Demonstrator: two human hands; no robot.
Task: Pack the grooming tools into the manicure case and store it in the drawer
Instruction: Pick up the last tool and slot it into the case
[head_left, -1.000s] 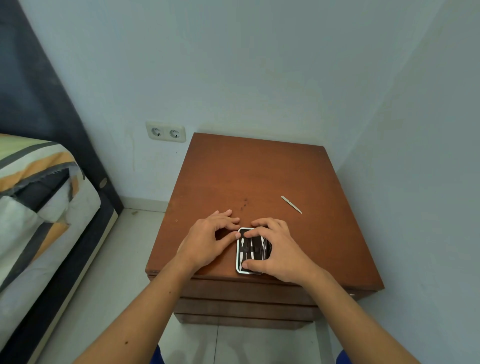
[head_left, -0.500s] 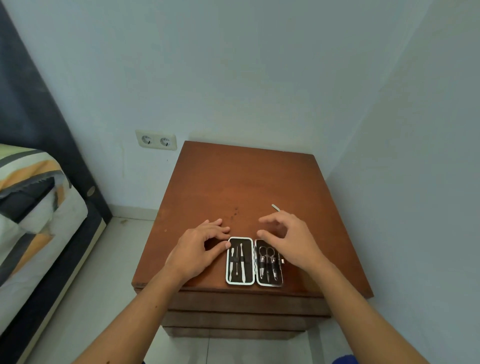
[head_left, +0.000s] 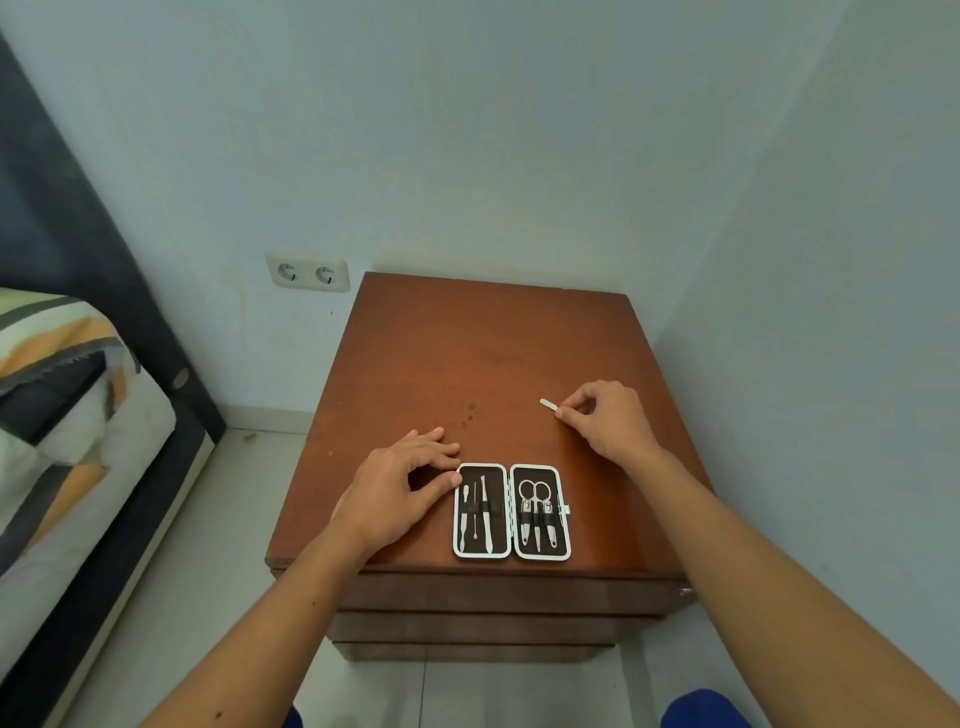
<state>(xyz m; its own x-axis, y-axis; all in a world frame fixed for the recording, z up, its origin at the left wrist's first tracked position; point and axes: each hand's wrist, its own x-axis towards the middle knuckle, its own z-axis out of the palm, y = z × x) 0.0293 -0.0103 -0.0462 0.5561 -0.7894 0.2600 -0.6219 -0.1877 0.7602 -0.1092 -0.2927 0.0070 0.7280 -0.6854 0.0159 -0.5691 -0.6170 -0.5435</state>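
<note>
**Picking up the last loose tool beside the open case**

The manicure case lies open and flat at the front edge of the nightstand. The left hand, fingers loosely spread and holding nothing, rests its thumb against the case's left rim. Behind and to the right of the case, the right hand pinches the slim nail file, whose tip shows beyond the fingertips. Advice: lift the file by its end, keep the case steadied, then slide it under a free elastic loop, apparently in the left half.
</note>
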